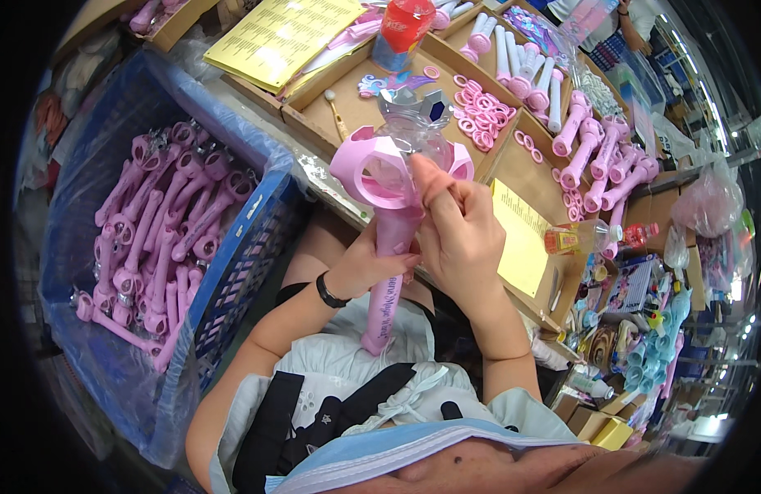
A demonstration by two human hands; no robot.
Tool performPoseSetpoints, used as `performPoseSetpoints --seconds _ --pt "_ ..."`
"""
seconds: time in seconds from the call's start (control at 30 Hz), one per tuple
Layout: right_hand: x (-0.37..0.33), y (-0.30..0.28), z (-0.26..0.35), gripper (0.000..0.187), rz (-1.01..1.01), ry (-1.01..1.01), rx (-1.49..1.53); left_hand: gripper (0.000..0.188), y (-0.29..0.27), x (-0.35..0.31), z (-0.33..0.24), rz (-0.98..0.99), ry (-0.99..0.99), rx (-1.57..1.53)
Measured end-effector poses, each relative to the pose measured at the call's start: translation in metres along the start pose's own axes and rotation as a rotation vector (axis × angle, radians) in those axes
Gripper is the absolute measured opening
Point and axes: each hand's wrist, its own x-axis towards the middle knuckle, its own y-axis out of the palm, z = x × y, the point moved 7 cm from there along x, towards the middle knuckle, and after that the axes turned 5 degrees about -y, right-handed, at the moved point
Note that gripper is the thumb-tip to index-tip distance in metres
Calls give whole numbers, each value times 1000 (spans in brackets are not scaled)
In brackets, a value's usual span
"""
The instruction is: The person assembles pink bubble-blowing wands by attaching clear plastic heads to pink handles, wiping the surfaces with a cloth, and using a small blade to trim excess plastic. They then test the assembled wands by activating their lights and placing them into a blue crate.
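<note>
A pink toy wand (391,235) stands upright in front of me, its handle end low near my lap. Its wide head has pink rings and a clear dome (413,140), with a silvery crown-like piece (413,107) above. My left hand (370,262) is wrapped round the handle just below the head. At the head's right side, my right hand (463,230) has its fingers curled, with a fingertip pressed against the wand near the dome. Whether a small part sits inside those right fingers is hidden.
A blue basket (240,239) lined with plastic at left holds several similar pink wands (158,222). Cardboard trays ahead carry pink rings (481,111), white-and-pink handles (528,70), a brush (336,115) and a red-labelled bottle (403,33). Yellow printed sheets (281,41) lie at the back left.
</note>
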Motion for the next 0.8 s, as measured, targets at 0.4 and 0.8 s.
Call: performPoseSetpoints --seconds 0.4,0.8 --pt "-2 -3 0 32 75 -29 -150 80 -1 1 -7 -123 234 216" --pt "-11 -2 1 27 120 -33 -192 79 -4 1 -2 -161 234 181"
